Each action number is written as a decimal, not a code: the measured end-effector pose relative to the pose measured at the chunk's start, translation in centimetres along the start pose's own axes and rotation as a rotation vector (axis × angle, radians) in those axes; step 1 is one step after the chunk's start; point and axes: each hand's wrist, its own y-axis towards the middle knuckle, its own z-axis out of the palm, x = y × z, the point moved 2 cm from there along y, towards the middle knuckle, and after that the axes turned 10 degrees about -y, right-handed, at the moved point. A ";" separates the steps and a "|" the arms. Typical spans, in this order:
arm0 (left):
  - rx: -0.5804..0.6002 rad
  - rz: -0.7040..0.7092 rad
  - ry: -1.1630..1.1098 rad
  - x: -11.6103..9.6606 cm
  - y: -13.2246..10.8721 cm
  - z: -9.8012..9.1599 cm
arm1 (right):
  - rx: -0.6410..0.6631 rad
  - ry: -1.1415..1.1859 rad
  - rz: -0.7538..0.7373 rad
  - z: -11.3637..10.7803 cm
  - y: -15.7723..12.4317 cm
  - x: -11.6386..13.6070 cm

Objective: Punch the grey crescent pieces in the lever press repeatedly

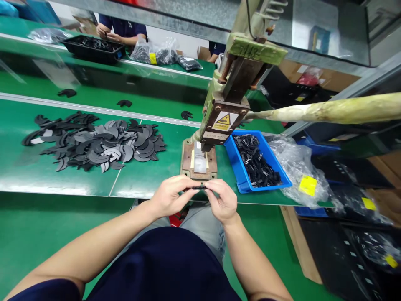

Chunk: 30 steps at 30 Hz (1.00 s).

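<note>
My left hand (173, 194) and my right hand (222, 199) meet at the table's front edge, fingertips pinched on a small black plastic part (198, 187) between them. Most of that part is hidden by the fingers. Just beyond them stands a green hand press (223, 113), its ram above a metal base (184, 161) with a bright metal fixture plate (199, 161). Left of the press lies a loose pile of curved black and grey parts (100, 142). On its right, a blue bin (239, 179) holds many small black parts (255, 161).
The press lever (332, 109) sticks out far to the right. Clear plastic bags (297, 167) lie beside the bin. Behind runs a green conveyor (100, 94) carrying a few curved parts (124, 103). Across it, a co-worker's hands (109, 35) are near a black tray (94, 56).
</note>
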 end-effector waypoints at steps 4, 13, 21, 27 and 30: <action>0.013 -0.188 -0.125 0.4 0.0 0.1 | 0.025 0.004 -0.020 -0.1 0.1 -0.1; 0.137 -0.684 -0.847 3.9 0.8 1.1 | 0.181 -0.028 -0.055 -0.6 1.9 0.0; -0.181 -0.462 -0.135 10.6 5.7 -1.9 | -0.317 0.025 0.159 -9.2 9.2 -5.3; 0.086 -0.112 0.397 11.6 8.4 -1.8 | -0.216 0.262 -0.032 -15.4 19.6 -3.2; 0.168 -0.017 0.489 11.6 8.8 -1.6 | 0.016 0.272 -0.138 -15.6 22.7 -1.2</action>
